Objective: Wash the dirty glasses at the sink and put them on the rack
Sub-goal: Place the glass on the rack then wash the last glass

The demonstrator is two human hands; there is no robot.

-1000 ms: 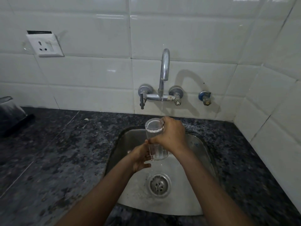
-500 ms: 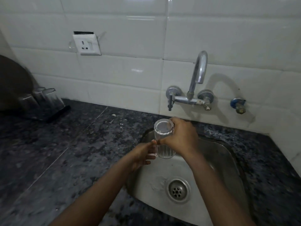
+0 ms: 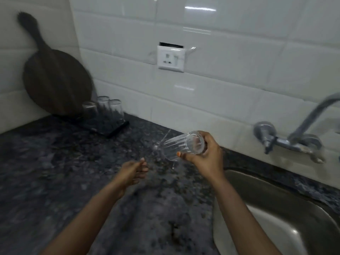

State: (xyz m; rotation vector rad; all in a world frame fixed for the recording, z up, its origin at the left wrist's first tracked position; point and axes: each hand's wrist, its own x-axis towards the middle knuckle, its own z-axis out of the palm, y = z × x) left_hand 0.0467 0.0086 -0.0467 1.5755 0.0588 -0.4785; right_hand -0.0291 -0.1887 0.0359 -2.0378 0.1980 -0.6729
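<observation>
Gripping the wet glass [image 3: 181,145] sideways over the counter [image 3: 55,172], right hand [image 3: 206,155] could let it slip before the rack [image 3: 112,129]; left hand [image 3: 132,172] loosely curled, empty.

Blurred by motion: tap spout [image 3: 311,116], cut off at the right edge. Sink [image 3: 287,205] cropped by right and bottom edges. Rim end of glass [image 3: 181,146] partly covered by right hand [image 3: 206,157]. 3 upturned glasses [image 3: 103,111] on rack [image 3: 112,129] soft, detail unreadable. Forearms cut at bottom edge.
</observation>
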